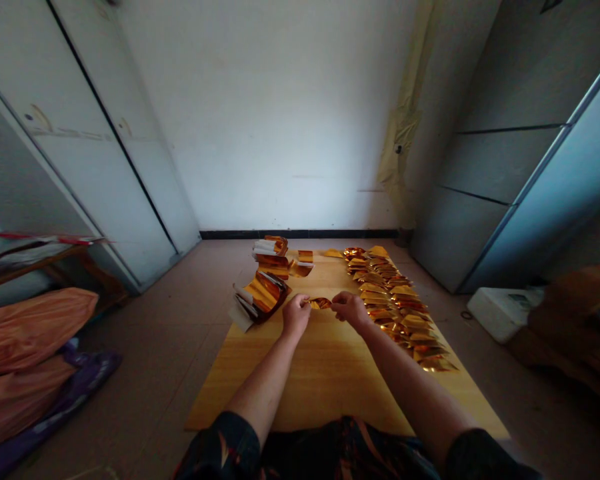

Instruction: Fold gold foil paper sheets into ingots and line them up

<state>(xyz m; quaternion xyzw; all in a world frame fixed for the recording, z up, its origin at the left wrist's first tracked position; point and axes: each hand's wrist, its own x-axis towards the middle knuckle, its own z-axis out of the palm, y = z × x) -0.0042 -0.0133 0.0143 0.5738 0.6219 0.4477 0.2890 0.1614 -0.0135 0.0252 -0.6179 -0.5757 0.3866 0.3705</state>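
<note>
Between my two hands, just above the wooden table (300,373), is a folded piece of gold foil paper (321,303). My left hand (297,313) pinches its left end, and my right hand (350,309) pinches its right end. Left of my left hand lies a stack of gold foil sheets (264,293) with pale backs, curling up at the edges. To the right of my right hand, rows of folded gold foil pieces (395,300) run along the table's right side. The fingertips partly cover the ends of the held piece.
Another bundle of foil sheets (273,257) sits at the table's far left, near a loose foil sheet (303,267). A fridge (485,153) and a white box (500,310) stand right. A cabinet (80,133) and orange cloth (30,333) are left.
</note>
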